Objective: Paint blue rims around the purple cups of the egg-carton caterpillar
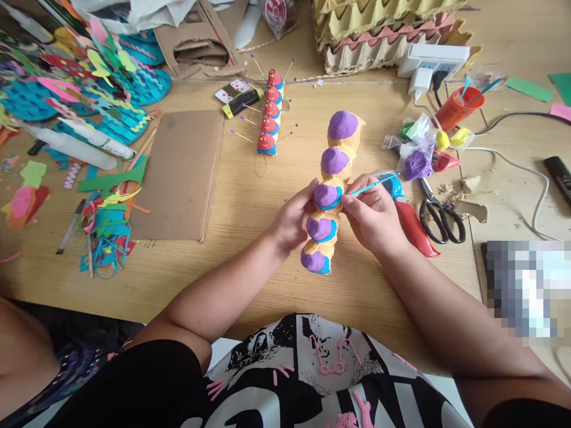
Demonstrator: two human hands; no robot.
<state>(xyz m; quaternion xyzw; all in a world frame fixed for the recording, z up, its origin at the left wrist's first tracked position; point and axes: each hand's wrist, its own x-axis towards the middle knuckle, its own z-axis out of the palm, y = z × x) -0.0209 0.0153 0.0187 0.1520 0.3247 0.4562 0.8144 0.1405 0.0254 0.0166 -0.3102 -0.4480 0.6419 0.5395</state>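
Observation:
My left hand [293,219] grips the left side of an egg-carton strip [338,178], its fingers partly hidden behind it. The strip is coated in yellow-orange clay and held up off the table at a slight tilt. Purple clay caps its several bumps, and blue clay edges the three nearest me. Between thumb and fingers, my right hand [372,217] pinches a thin light-blue clay tool [375,185]. The tool's lower end is at the blue edge of the middle bump; whether it touches the clay is hard to tell.
A finished-looking red and blue caterpillar [268,116] stands farther back. Cardboard [178,172] and paper scraps [111,226] lie left. To the right are bagged clay [419,163], black-handled scissors [439,220], an orange cup [459,108] and a power strip [439,59]. Egg trays [379,35] are stacked behind.

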